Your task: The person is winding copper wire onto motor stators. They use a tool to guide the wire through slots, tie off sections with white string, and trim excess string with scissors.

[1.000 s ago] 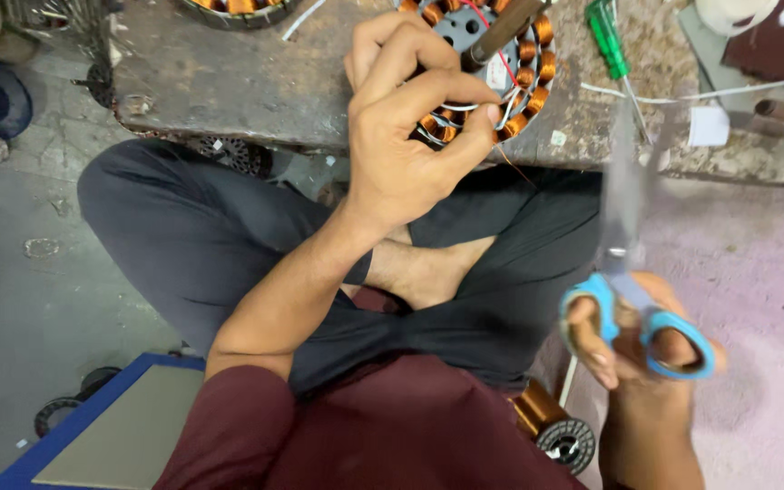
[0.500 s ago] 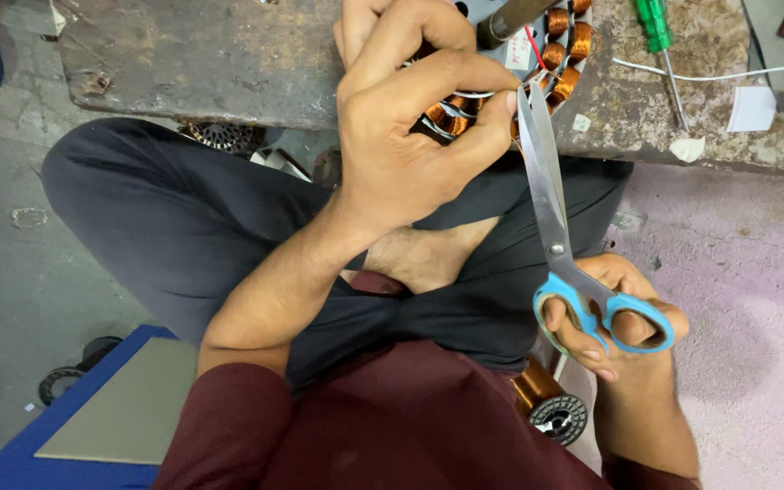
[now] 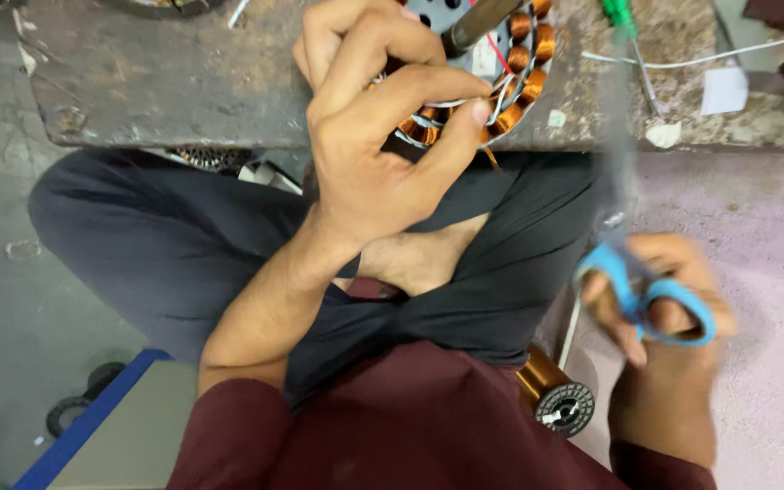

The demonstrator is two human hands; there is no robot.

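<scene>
Low grey stone worktop, stained and gritty, set on a concrete floor; you sit cross-legged at its near edge, dark trousers, maroon shirt, one bare foot showing between your knees. Your left hand reaches up to the near edge of the worktop, right of its middle, and is curled tight on a round motor stator ringed with copper coils; thumb and forefinger pinch thin white wire leads at its near rim. A dark rod-like tool handle lies across the stator's top. Your right hand hangs off the worktop, over the floor by your right knee, fingers through the blue loops of a pair of scissors; grip closed around the handles. Blades point up toward the worktop edge, blurred, so you cannot tell how far they gape. On the worktop toward the far right: a green-handled screwdriver, a white wire, a scrap of white paper. By your right hip on the floor, a spool of copper wire. At lower left, a blue-edged grey board.
</scene>
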